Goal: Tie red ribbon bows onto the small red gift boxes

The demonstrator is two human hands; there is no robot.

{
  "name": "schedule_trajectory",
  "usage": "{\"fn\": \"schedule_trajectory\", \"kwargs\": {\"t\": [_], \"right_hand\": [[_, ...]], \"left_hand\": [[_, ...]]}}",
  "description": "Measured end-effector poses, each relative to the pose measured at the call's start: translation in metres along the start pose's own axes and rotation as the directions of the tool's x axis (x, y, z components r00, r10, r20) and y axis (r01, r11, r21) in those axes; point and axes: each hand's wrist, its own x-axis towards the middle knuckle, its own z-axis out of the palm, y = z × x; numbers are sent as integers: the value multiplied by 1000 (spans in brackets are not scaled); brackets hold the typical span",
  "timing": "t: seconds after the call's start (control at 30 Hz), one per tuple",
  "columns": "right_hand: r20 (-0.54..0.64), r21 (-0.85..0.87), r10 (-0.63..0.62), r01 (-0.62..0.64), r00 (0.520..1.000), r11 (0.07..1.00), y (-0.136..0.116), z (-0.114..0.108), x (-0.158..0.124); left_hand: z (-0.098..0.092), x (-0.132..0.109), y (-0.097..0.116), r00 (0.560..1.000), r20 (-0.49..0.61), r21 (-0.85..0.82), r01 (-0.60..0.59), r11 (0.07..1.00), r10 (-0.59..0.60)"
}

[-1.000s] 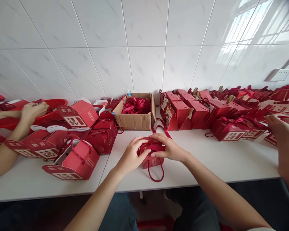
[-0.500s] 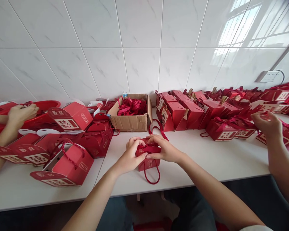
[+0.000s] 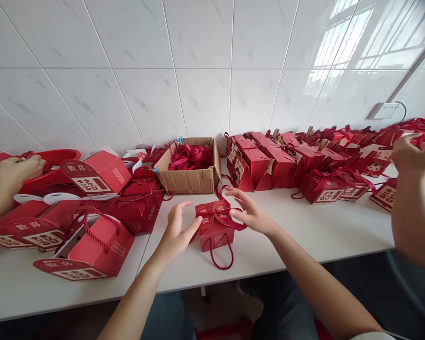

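Note:
A small red gift box (image 3: 217, 240) stands on the white table before me, its rounded top flaps folded together. Across its top runs a dark red ribbon (image 3: 216, 213), with loose parts out to the right. One twisted red cord handle (image 3: 222, 268) loops down over the front side. My left hand (image 3: 179, 232) is open at the box's left, its thumb close to the ribbon. Over on the right, my right hand (image 3: 250, 213) is open too, fingers apart, its thumb by the loose ribbon; whether it touches the ribbon I cannot tell.
A cardboard box (image 3: 186, 182) of red ribbons stands behind. Several open red boxes (image 3: 92, 248) lie at left, near a red basin (image 3: 62, 158). Rows of red boxes (image 3: 246, 163) line the wall at right. Other people's hands (image 3: 16, 172) work on both sides.
My hands have come off the box top and spread apart, uncovering the ribbon. The hand of the person at right has risen and moved right. The view has shifted slightly.

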Motion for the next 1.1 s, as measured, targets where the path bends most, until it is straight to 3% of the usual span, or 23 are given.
{"fn": "schedule_trajectory", "kwargs": {"t": [0.1, 0.17, 0.3, 0.37, 0.47, 0.5, 0.53, 0.57, 0.6, 0.7, 0.77, 0.83, 0.9, 1.1], "right_hand": [[-237, 19, 67, -64, 969, 998, 0, -17, 0], [-315, -48, 44, -62, 948, 997, -8, -24, 2], [-289, -331, -240, 138, 927, 933, -41, -22, -1], [-358, -448, -430, 252, 829, 858, -59, -18, -7], [-522, -524, -622, 356, 583, 774, -76, -14, -15], [-541, -547, -658, 375, 524, 748, -78, -12, -16], [-535, -568, -682, 386, 498, 727, -78, -11, -15], [-510, -581, -693, 389, 510, 715, -77, -8, -13], [-465, -583, -686, 389, 560, 713, -75, -5, -9], [-231, -513, -522, 353, 821, 783, -63, 5, 6], [-56, -451, -347, 287, 936, 845, -52, 12, 16], [65, -432, -204, 212, 977, 877, -42, 19, 23], [128, -459, -128, 173, 984, 872, -35, 23, 26], [203, -419, -108, 186, 973, 889, -29, 21, 21]], "left_hand": [[-2, 2, -4, 999, -45, 49, 16, 999, -13], [-3, 4, -3, 999, -26, 104, -26, 994, 29], [-18, -6, 16, 997, 55, 233, 37, 972, -52], [-32, -21, 30, 999, -19, 290, 30, 957, -26], [-52, -46, 49, 955, -231, 343, -96, 935, 183], [-56, -51, 53, 942, -252, 381, -114, 918, 222], [-58, -54, 55, 927, -267, 426, -132, 895, 263], [-58, -54, 55, 917, -269, 471, -142, 871, 295], [-57, -50, 54, 913, -257, 504, -151, 850, 315], [-42, -27, 43, 917, -214, 521, -186, 833, 338], [-28, -10, 36, 946, -140, 471, -197, 860, 293], [-15, 1, 32, 983, 23, 369, -177, 913, 181], [-4, 6, 31, 989, 127, 322, -117, 939, 80], [7, 5, 33, 992, 118, 361, -77, 929, 36]]}}
